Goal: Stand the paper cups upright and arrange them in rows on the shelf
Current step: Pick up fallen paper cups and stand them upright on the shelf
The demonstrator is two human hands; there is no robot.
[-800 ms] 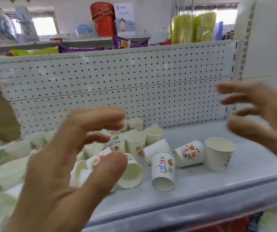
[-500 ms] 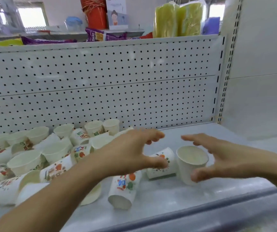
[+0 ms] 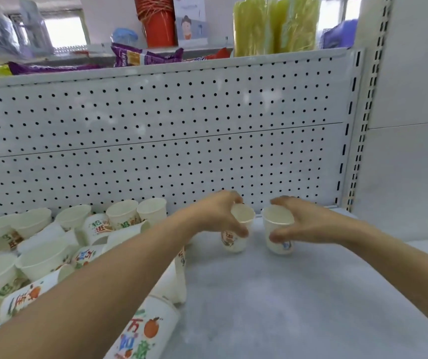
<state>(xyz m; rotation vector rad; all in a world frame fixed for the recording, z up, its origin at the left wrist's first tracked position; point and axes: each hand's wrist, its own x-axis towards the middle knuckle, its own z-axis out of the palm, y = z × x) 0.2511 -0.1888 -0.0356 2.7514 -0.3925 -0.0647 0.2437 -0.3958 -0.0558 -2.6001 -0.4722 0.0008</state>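
Open a moment ago, the left hand (image 3: 215, 216) now grasps the left cup (image 3: 233, 242) and the right hand (image 3: 308, 225) grasps the right cup (image 3: 280, 247) — both upright, near the pegboard (image 3: 155, 151) — a row begins.

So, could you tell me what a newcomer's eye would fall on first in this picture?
Most likely the two hands at the back of the shelf: the left hand grips one upright printed cup and the right hand grips a second cup beside it, near the white pegboard. Next, the jumble of paper cups on the left, several lying on their sides.
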